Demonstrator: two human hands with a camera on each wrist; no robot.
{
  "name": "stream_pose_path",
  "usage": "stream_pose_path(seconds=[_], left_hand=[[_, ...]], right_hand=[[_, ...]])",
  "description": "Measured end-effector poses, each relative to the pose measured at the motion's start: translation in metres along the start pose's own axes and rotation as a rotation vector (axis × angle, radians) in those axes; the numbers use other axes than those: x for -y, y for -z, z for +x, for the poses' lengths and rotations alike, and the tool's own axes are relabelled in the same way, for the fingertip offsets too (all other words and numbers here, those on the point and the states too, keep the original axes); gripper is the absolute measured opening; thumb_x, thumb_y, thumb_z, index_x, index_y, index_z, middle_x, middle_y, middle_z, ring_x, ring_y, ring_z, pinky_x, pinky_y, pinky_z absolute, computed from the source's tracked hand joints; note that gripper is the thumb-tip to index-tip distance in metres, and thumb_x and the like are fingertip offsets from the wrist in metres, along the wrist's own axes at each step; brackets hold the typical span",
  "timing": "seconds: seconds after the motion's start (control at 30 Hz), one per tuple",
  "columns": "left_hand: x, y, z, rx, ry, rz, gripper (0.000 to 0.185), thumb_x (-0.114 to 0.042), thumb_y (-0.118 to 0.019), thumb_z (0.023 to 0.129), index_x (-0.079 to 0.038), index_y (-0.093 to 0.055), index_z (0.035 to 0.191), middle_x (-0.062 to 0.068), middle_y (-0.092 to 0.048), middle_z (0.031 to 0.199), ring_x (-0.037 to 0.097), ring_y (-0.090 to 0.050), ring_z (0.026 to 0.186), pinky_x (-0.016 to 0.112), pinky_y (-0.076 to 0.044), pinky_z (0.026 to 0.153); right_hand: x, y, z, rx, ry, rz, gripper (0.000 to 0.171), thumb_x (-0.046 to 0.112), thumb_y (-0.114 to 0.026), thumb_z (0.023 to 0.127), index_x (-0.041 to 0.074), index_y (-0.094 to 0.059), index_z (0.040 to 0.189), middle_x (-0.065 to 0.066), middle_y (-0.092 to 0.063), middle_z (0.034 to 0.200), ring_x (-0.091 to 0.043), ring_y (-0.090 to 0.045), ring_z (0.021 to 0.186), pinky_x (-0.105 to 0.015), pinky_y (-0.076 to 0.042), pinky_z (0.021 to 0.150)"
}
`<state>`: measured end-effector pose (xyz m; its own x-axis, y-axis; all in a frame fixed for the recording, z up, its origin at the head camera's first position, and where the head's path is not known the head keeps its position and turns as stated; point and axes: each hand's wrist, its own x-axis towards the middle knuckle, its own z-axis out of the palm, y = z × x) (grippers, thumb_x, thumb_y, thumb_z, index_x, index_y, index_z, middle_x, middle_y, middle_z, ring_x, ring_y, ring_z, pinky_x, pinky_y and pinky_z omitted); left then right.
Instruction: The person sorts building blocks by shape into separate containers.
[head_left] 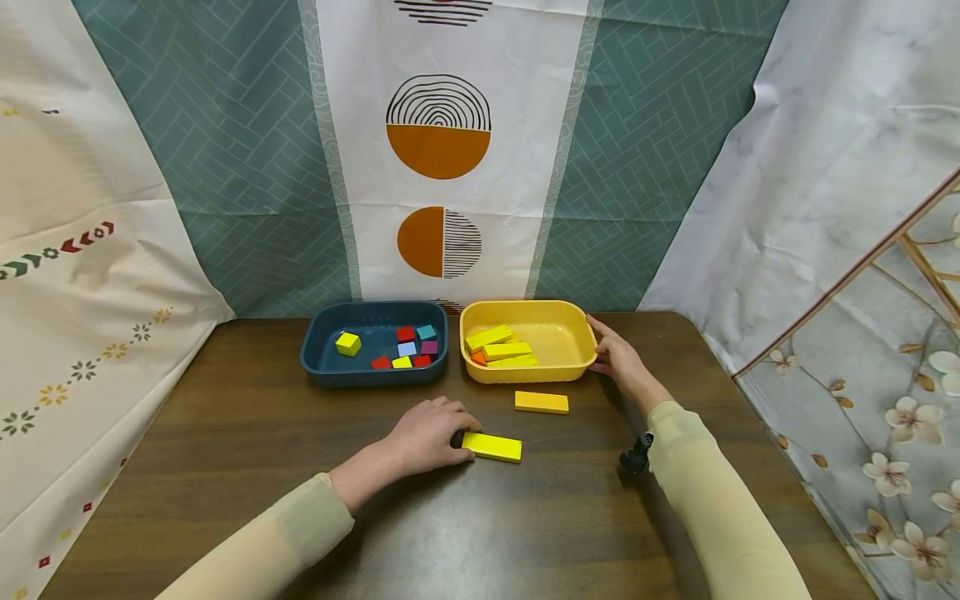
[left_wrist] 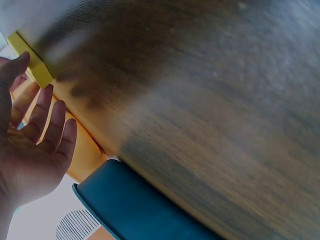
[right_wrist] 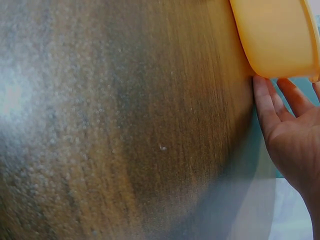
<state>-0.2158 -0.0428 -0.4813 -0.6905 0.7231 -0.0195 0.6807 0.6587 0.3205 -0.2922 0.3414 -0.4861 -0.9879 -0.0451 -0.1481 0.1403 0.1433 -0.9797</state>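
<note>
**Two hands, two yellow blocks, two tubs**

Nearest the camera, the left hand [head_left: 429, 433] lies on the brown surface [head_left: 225, 433], its fingers [left_wrist: 47, 117] nearly straight and gripping nothing, their tips at the left end of a flat yellow block [head_left: 492, 447]. Beyond that block, just short of the yellow tub [head_left: 577, 333], lies an orange-yellow block [head_left: 542, 402]. The right hand [head_left: 618, 358] rests against the yellow tub's right wall, fingers [right_wrist: 263, 107] extended and touching it, not curled round it. Inside the tub lie several yellow and orange blocks. Left of it, almost touching, a dark blue tub [head_left: 315, 354] holds small coloured cubes.
</note>
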Motion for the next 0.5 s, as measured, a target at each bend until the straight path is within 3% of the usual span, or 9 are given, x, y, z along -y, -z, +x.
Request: stream_pose_path(seconds=[0.23, 0.5], left_hand=[[-0.0015, -0.0001, 0.0004, 0.003, -0.01, -0.002, 0.042, -0.042, -0.08, 0.088, -0.022, -0.075, 0.125, -0.005, -0.068, 0.114, 0.015, -0.055, 0.099, 0.035, -0.05, 0.087], [-0.0025, -0.0017, 0.0022, 0.0, -0.021, -0.001, 0.041, -0.041, -0.079, 0.089, -0.023, -0.075, 0.125, -0.005, -0.068, 0.114, 0.015, -0.055, 0.098, 0.034, -0.05, 0.086]], right_hand=[[0.0003, -0.0003, -0.0001, -0.006, -0.003, -0.003, 0.07, 0.006, -0.03, 0.097, 0.021, -0.024, 0.165, -0.003, -0.018, 0.17, -0.038, -0.047, 0.132, -0.036, -0.051, 0.098], [-0.0003, 0.0003, 0.0008, -0.004, -0.004, -0.007, 0.07, 0.006, -0.03, 0.097, 0.022, -0.024, 0.165, -0.003, -0.018, 0.17, -0.038, -0.047, 0.133, -0.043, -0.048, 0.105]])
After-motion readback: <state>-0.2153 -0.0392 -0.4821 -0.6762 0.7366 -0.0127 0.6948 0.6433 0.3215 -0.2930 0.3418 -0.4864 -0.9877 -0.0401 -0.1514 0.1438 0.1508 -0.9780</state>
